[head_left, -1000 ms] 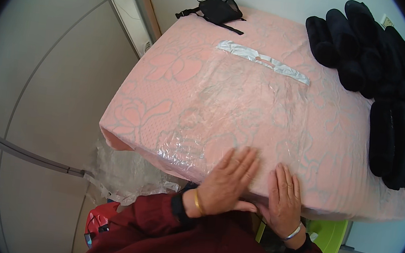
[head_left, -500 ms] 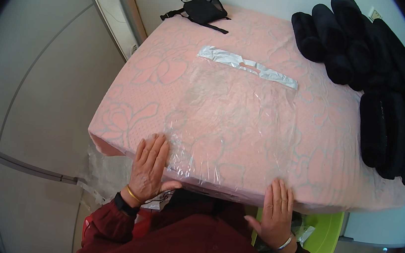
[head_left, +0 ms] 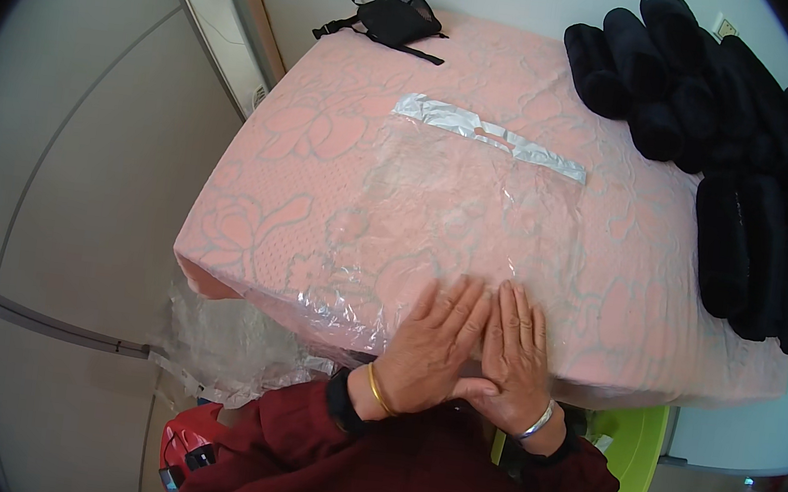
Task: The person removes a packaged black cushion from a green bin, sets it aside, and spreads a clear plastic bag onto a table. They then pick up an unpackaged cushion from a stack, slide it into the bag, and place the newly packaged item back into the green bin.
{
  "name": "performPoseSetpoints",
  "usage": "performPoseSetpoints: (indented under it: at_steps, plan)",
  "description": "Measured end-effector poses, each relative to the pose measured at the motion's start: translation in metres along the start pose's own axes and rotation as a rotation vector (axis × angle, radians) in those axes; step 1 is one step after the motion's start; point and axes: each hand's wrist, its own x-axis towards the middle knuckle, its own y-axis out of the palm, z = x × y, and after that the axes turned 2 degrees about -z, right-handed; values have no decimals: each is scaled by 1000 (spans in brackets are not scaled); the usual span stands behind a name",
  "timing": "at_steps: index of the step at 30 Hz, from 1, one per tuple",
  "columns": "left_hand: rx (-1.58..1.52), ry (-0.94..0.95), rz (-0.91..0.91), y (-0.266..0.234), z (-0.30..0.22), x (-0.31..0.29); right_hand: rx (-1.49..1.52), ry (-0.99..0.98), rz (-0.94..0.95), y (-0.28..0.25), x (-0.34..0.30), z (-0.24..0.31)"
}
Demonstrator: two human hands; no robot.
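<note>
A clear plastic bag (head_left: 437, 212) lies flat on the pink patterned cloth, its white top band with a cut-out handle (head_left: 438, 115) at the far end. Both of my hands press on the bag's near part, side by side at the table's front edge. My left hand (head_left: 431, 347) lies flat with its fingers stretched out and a gold bangle at the wrist. Close against it, my right hand (head_left: 514, 367) also lies flat, fingers extended, with a silver bangle. The thumbs meet near the edge. Neither hand grips anything.
The pink cloth (head_left: 268, 154) covers the table. Several black rolled cushion-like things (head_left: 683, 94) are piled at the right. A black mesh strapped item (head_left: 395, 21) sits at the back left. Below the edge are more clear plastic (head_left: 237, 340), a green tub (head_left: 634, 487) and a red object (head_left: 189, 427).
My left hand has slid right across the bag to sit beside my right hand, which has shifted slightly left and away from me. The bag has moved a little to the right.
</note>
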Motion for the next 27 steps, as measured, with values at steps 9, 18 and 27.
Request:
performPoseSetpoints:
  at_steps: [9, 18, 27]
  plan:
    - [245, -167, 67, -46, 88, -31, 30, 149, 50, -12, -32, -34]
    - [260, -195, -12, -38, 66, -71, 44, 163, 57, -14, -68, -15]
    - [237, -154, -39, -50, 39, -67, 99, 119, -105, -31, -43, -14]
